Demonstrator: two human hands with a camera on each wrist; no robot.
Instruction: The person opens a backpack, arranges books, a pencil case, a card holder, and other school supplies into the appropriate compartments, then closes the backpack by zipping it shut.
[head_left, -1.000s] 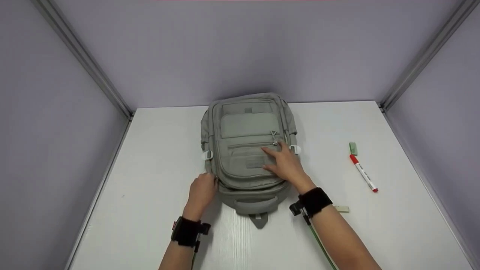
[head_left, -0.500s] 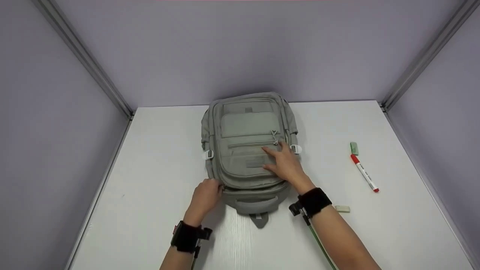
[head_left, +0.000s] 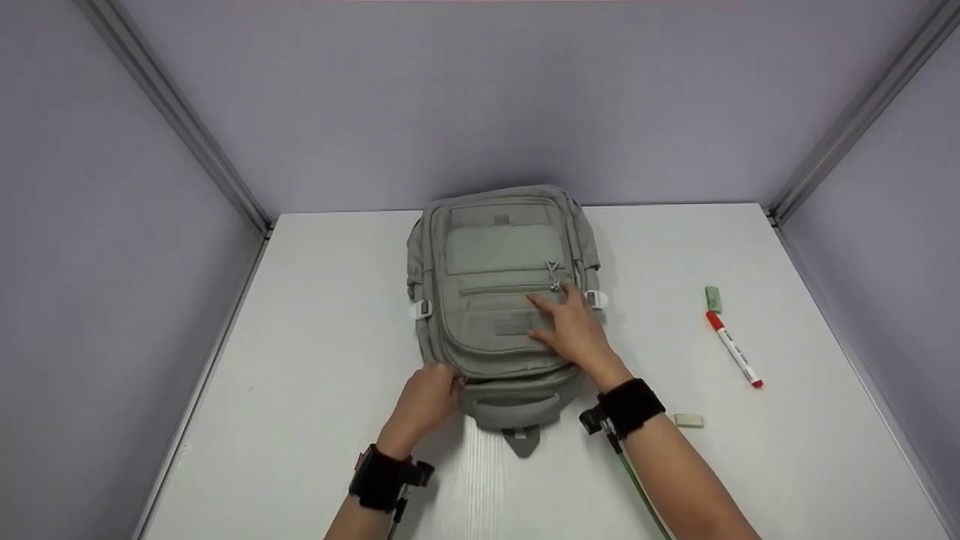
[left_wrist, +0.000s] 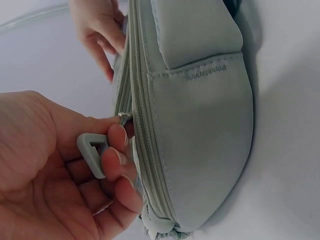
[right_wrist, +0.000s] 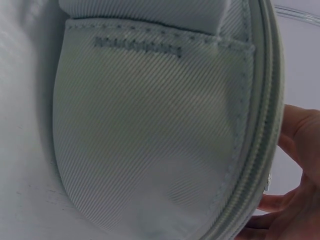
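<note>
From the head view, a grey backpack [head_left: 504, 300] is lying at the table's [head_left: 315, 315] centre. The right hand [head_left: 571, 327] is pressing flat, fingers straight, on its front pocket; the left hand [head_left: 429, 397] is curling at the bag's seven o'clock edge. A red marker [head_left: 733, 348] is lying at three o'clock.

From the left wrist, fingers are pinching a grey zipper pull [left_wrist: 93, 152] beside the zipper track.

From the right wrist, only a blurred hand edge, probably the left one, is showing at four o'clock.

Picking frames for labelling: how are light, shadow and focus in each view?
Head view: even light, sharp, soft shadow behind the backpack. Left wrist view: zipper pull crisp in the left hand. Right wrist view: fabric weave sharp, near fabric slightly soft.
</note>
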